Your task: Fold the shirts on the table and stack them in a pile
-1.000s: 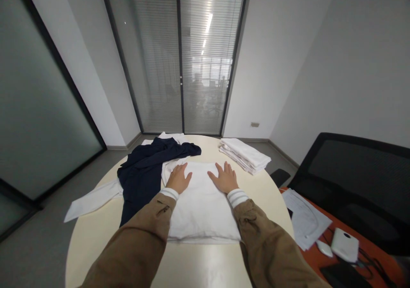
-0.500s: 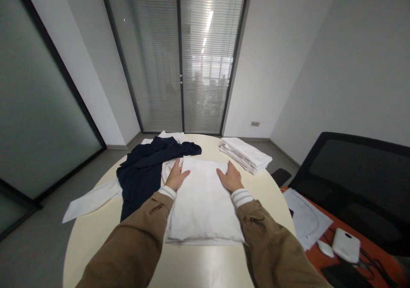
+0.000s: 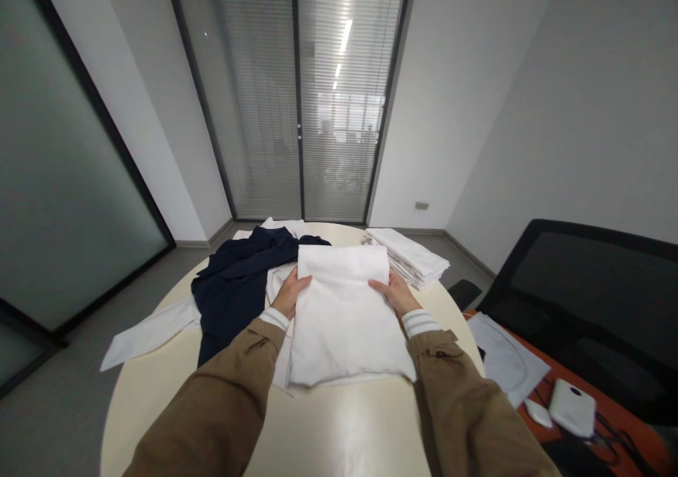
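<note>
A folded white garment (image 3: pixel 347 328), looking like a shirt, is in front of me with its far end lifted off the round table. My left hand (image 3: pixel 290 293) grips its left edge, thumb on top and fingers underneath. On the opposite edge my right hand (image 3: pixel 396 295) has the same hold. A dark navy shirt (image 3: pixel 236 283) lies crumpled beside my left hand, over more white cloth. Beyond my right hand rests a stack of folded white garments (image 3: pixel 416 254). The fingers beneath the held garment are mostly hidden.
The round cream table (image 3: pixel 318 434) carries all the clothes. A white sleeve-like piece (image 3: pixel 148 336) hangs past its left edge. At right, an orange desk (image 3: pixel 630 442) bears papers (image 3: pixel 508 357), a white mouse (image 3: pixel 539 412) and a white device (image 3: pixel 573 406), near a black mesh chair (image 3: pixel 593 307).
Both hands have gripped the white garment's sides and raised its far end. The right hand has shifted right, and the garment's near edge has moved slightly away from me.
</note>
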Action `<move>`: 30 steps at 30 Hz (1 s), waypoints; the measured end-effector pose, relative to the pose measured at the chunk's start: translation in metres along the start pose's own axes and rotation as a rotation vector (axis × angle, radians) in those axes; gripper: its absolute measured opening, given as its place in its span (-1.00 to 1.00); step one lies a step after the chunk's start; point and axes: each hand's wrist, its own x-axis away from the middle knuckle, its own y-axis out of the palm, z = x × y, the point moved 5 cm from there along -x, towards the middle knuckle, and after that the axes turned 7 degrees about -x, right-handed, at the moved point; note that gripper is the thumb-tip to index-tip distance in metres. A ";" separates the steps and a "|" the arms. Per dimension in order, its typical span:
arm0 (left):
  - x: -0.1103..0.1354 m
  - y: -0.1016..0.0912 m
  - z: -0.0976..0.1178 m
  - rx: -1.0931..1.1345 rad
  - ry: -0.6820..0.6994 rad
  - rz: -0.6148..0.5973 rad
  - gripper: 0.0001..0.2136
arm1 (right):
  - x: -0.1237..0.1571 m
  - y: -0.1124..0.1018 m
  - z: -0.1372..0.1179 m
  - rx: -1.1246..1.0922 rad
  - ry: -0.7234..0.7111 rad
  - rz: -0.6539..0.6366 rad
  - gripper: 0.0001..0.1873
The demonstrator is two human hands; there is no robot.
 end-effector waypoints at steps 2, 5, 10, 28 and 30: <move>0.002 0.004 -0.007 -0.048 -0.071 -0.068 -0.37 | -0.003 -0.003 -0.004 0.036 -0.042 0.047 -0.22; 0.000 0.002 -0.012 -0.111 -0.073 -0.089 -0.41 | -0.003 -0.007 -0.009 0.057 -0.066 0.096 -0.17; -0.008 -0.009 -0.011 -0.159 0.010 -0.035 -0.41 | 0.006 0.001 -0.010 0.058 -0.018 -0.101 -0.07; -0.008 -0.014 -0.001 -0.231 -0.027 0.093 -0.62 | 0.004 -0.007 0.006 -0.135 0.040 -0.139 -0.35; -0.006 -0.013 0.000 -0.223 -0.017 0.107 -0.61 | -0.001 -0.011 0.006 -0.091 -0.005 -0.068 -0.35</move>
